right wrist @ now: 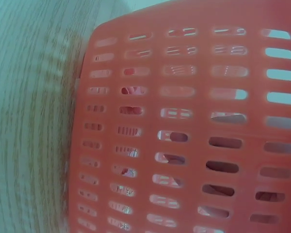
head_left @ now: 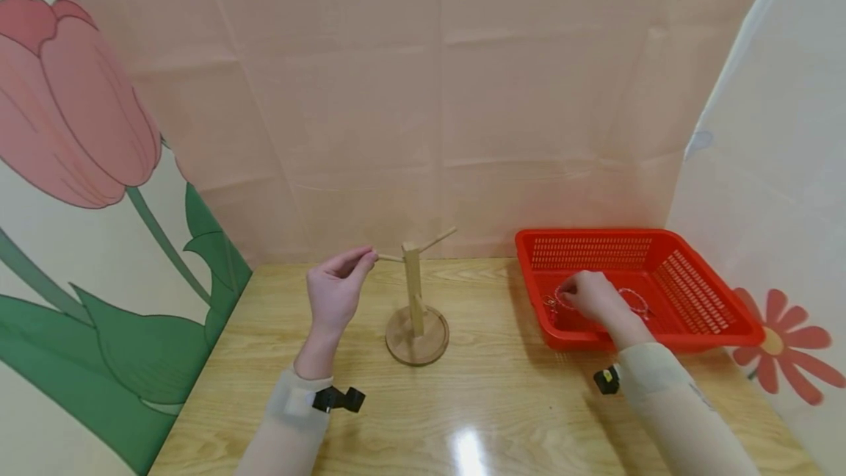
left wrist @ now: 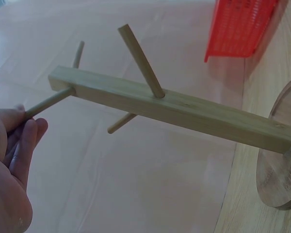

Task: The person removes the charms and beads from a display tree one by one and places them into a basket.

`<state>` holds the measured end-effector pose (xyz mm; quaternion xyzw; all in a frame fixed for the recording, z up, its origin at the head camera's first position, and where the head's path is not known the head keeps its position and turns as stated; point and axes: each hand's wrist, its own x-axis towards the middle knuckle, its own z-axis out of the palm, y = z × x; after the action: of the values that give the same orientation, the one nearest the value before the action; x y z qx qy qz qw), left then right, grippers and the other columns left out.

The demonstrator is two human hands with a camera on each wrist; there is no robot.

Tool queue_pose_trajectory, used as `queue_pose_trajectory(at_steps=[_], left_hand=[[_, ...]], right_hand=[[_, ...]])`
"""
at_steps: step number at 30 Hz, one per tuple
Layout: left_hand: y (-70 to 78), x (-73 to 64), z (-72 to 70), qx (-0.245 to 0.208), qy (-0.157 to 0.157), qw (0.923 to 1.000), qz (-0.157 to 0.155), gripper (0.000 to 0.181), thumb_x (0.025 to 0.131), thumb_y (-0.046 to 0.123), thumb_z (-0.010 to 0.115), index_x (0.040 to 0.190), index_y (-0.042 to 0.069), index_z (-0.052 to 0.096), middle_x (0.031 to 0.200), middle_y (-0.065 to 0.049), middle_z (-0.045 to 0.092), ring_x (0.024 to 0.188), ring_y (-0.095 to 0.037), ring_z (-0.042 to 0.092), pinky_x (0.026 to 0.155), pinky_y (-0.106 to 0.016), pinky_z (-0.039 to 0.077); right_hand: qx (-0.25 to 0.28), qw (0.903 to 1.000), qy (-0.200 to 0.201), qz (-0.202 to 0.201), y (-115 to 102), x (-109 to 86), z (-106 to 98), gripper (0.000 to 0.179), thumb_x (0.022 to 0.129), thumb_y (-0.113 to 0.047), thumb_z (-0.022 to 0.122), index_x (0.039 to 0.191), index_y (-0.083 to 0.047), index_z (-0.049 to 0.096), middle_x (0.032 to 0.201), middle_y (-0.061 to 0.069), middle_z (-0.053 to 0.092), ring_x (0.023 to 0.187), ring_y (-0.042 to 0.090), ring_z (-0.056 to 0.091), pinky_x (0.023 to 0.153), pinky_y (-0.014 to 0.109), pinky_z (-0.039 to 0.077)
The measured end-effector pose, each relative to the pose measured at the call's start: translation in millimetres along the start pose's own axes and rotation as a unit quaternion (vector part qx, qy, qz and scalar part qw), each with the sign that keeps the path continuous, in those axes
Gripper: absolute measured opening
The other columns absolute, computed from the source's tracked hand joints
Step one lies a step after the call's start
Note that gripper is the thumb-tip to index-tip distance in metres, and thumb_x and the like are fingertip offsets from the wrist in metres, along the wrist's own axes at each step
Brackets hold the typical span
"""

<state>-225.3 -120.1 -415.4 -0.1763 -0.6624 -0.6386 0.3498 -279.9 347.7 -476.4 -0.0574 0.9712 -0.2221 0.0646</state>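
A wooden stand with peg arms (head_left: 413, 289) rises from a round base near the table's middle. The thumb and fingers of my left hand (head_left: 333, 292) pinch the end of its upper left peg (left wrist: 51, 103). My right hand (head_left: 598, 298) reaches down into the red plastic basket (head_left: 710, 336), fingers curled at a pink beaded bracelet (head_left: 560, 300). Another pink bracelet (head_left: 636, 301) lies on the basket floor to the right of that hand. In the right wrist view the slotted basket wall (right wrist: 194, 126) mostly hides the fingers and the bracelets.
Small gold-coloured jewellery (head_left: 549, 302) lies by the basket's left wall. The wooden table (head_left: 502, 402) runs back to a pink cloth backdrop (head_left: 436, 94). Printed panels with a tulip (head_left: 73, 101) and a red flower (head_left: 773, 341) flank it.
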Motion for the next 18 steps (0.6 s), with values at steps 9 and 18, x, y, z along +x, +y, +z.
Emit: queue_pose_trajectory(at_steps=[9,18], left_hand=[[1.3,1.1,-3.3,0.005,-0.004,0.9999,-0.011,0.014,0.091,0.0,0.085,0.102,-0.008,0.082,0.092,-0.019,0.08,0.082,-0.009,0.078,0.073,-0.021,0.065],[1.5,1.0,-15.1,0.009,-0.021,0.9984,-0.051,0.025,0.095,0.007,0.083,0.118,-0.001,0.08,0.111,-0.016,0.08,0.095,-0.014,0.079,0.083,-0.024,0.065]], right_hand=[[0.015,0.9998,-0.009,0.01,-3,-1.1,-3,0.028,0.101,-0.01,0.074,0.126,0.004,0.075,0.11,0.022,0.076,0.087,0.028,0.067,0.085,0.053,0.065],[0.043,0.9989,0.014,0.01,-9,-11.6,-9,0.036,0.103,-0.023,0.074,0.128,0.002,0.074,0.106,0.016,0.077,0.081,0.025,0.066,0.074,0.04,0.065]])
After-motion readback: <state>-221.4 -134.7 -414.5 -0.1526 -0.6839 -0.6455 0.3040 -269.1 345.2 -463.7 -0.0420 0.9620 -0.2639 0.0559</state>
